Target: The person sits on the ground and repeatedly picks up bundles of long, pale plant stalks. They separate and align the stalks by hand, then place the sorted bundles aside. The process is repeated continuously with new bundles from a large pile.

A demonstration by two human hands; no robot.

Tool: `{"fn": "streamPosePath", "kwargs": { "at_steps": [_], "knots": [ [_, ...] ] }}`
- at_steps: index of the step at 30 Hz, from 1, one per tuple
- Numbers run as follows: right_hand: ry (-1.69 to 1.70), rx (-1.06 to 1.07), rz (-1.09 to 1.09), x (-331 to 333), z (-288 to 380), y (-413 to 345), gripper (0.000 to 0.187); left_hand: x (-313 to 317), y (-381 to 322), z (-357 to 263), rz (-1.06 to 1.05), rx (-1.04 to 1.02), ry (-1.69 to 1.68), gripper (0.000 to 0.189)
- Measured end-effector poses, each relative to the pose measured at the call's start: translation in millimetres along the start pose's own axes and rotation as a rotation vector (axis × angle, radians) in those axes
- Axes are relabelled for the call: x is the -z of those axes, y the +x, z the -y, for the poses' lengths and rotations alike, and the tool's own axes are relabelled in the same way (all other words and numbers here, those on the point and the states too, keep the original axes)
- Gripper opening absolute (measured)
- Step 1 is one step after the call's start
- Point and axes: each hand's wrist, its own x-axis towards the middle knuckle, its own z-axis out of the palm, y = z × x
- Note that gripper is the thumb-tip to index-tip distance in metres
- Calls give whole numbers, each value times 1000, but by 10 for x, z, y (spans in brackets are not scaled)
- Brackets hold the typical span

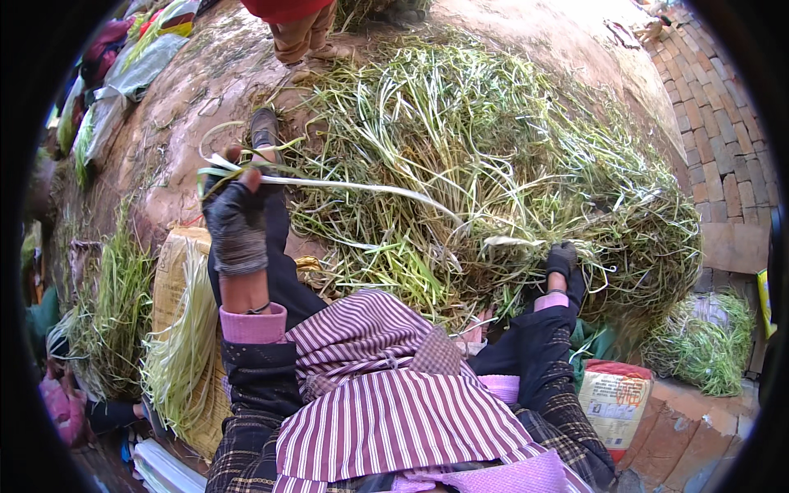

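My left hand (pixel 237 209), in a grey fingerless glove, is raised at the left with its fingers closed on a few leafy stalks. One long white stalk (pixel 357 184) runs from that grip rightward over a big heap of green and yellowing stalks (pixel 444 135). At the heap's near right edge is my right hand (pixel 561 260), in a dark glove with its fingers bent. A pale strip of leaf (pixel 513 241) lies just left of its fingertips. Blur hides whether the right fingers grip anything. My lap, below the heap, is covered by a striped apron (pixel 394 425).
Left of my leg, a bundle of pale stalks (pixel 185 351) rests on a yellow woven sack (pixel 169 277). More green bundles (pixel 114 314) stand beyond. A person in tan trousers (pixel 299 40) stands behind the heap. At right are a printed bag (pixel 613 400) and another green pile (pixel 706 342).
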Motion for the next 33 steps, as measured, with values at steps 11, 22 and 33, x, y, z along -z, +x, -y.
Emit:
{"fn": "streamPosePath", "kwargs": {
  "at_steps": [11,22,33],
  "knots": [
    [1151,616,955,514,2504,-1952,17,-440,-671,1070,365,438,397,40],
    [1198,343,921,480,2353,-2047,12,-310,-720,1243,387,554,320,35],
    [1449,179,511,905,2133,-1464,8,-252,-766,1358,675,354,1245,27]
  ]
}}
